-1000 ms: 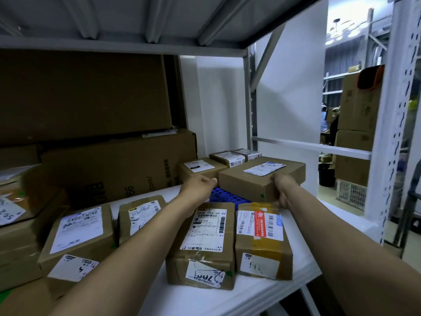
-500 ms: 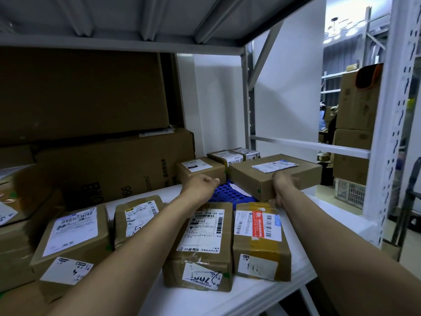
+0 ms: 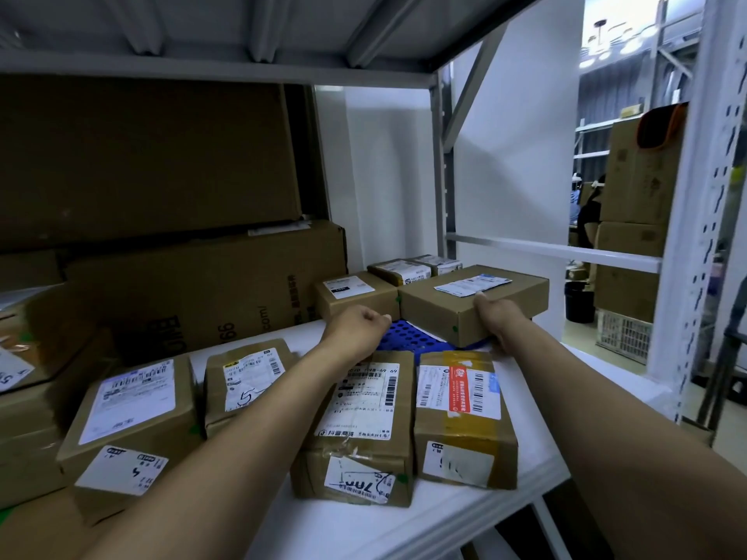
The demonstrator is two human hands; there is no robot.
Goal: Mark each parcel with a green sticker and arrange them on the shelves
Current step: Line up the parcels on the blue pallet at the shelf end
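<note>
My right hand (image 3: 498,319) grips the near edge of a flat brown parcel (image 3: 521,295) with a white label; a small green sticker (image 3: 454,328) shows on its front face. The parcel lies partly over a blue perforated plate (image 3: 408,337) on the white shelf (image 3: 574,381). My left hand (image 3: 359,329) is curled into a fist at the plate's left edge, apart from the parcel, with nothing seen in it. Several labelled parcels lie in the front row, among them a taped one (image 3: 461,402) and a crumpled one (image 3: 364,410).
Large brown cartons (image 3: 202,284) fill the shelf's back left. Three small parcels (image 3: 351,291) sit at the back beside them. A white upright post (image 3: 695,236) and a crossbar (image 3: 553,250) bound the right side. Stacked cartons (image 3: 634,187) stand beyond.
The flat parcel has slid to the right with my right hand on it, uncovering more of the blue plate. My left hand stayed in place and no longer touches the parcel.
</note>
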